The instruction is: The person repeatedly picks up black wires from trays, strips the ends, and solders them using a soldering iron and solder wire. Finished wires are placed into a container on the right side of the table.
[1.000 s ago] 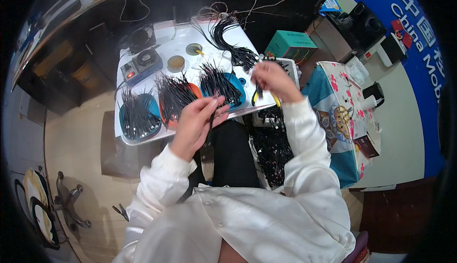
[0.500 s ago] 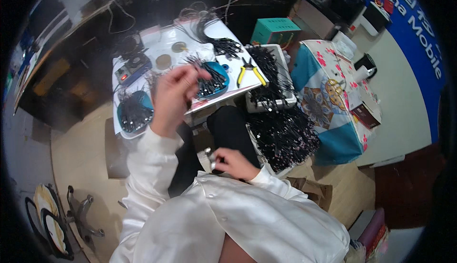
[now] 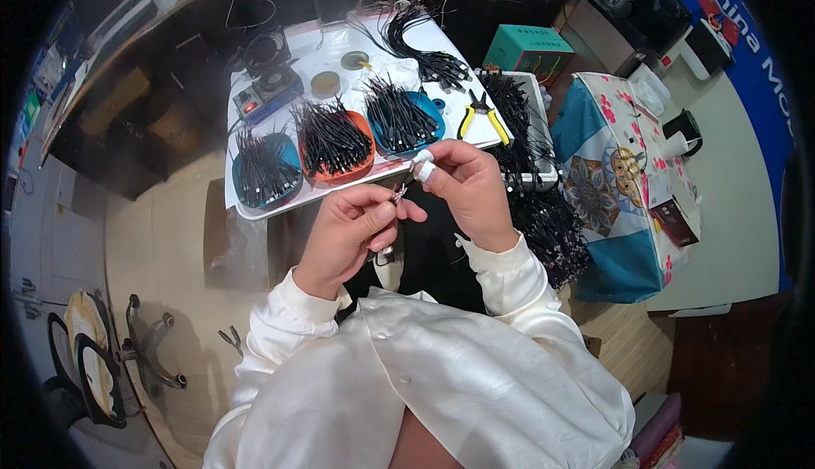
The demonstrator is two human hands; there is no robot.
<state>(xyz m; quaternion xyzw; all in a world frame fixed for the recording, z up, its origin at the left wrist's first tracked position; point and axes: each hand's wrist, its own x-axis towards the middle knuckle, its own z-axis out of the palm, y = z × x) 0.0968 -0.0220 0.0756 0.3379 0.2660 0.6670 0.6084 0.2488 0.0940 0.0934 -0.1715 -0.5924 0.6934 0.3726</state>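
Note:
In front of my lap, my left hand (image 3: 361, 224) is closed in a pinch on a short dark cable (image 3: 398, 194) whose thin wire ends stick up from the fingertips. Close by on the right, my right hand (image 3: 474, 190) has white wrapping on thumb and forefinger. Those two fingers are pinched together near the wire ends; what they grip is too small to make out. Just beyond the hands stand an orange bowl (image 3: 365, 170) and a blue bowl (image 3: 440, 121), both full of black cables. Another blue bowl (image 3: 246, 202) of cables is at the table's left corner.
Yellow-handled pliers (image 3: 482, 119) lie at the white table's (image 3: 297, 49) right edge. A small box device with a lit red switch (image 3: 270, 95) sits at the left. Right of the table, a white crate (image 3: 543, 121) holds black cables, beside a cloth-covered table (image 3: 594, 112).
My left hand has come back from over the bowls toward my lap, uncovering the orange bowl. My right hand has risen from my lap to meet it. The view has shifted slightly.

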